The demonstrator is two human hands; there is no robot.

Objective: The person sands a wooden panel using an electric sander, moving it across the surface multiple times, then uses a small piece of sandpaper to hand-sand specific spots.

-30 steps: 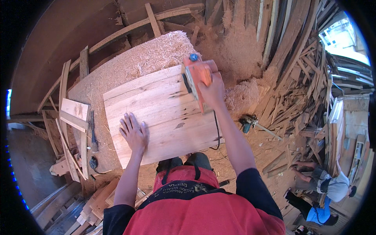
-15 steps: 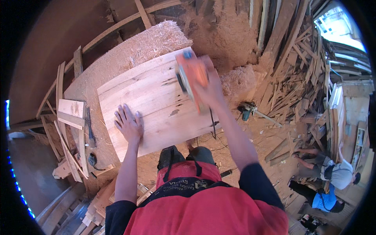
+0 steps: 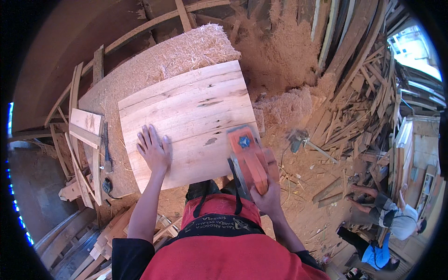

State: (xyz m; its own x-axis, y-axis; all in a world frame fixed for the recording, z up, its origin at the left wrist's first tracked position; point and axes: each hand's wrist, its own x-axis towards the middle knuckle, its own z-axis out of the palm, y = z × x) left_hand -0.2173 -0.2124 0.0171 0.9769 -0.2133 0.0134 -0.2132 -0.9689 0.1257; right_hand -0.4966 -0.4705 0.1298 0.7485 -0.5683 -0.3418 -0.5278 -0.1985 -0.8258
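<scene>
A broad pale wooden panel point(image 3: 182, 107) with dark knots and cracks lies on the workbench. Flat on its left part rests my left hand point(image 3: 154, 151), fingers spread. At the panel's near right corner, my right hand point(image 3: 269, 198) grips the rear handle of an orange electric planer point(image 3: 254, 161) with a blue front knob. The planer's front end overlaps the panel's right edge, while its rear extends past the near edge toward my body. Whether its sole touches the wood cannot be told.
Shavings point(image 3: 196, 49) are heaped beyond the panel. Left of it lie a brush point(image 3: 107, 151) and wood offcuts point(image 3: 86, 126). A green power tool point(image 3: 297, 142) sits on the dusty floor at right, near a big scrap-wood pile point(image 3: 359, 105). Two people point(image 3: 401, 223) are at lower right.
My right hand has pulled the planer from the panel's far right corner back to its near right corner. My left hand stays flat in the same place on the panel.
</scene>
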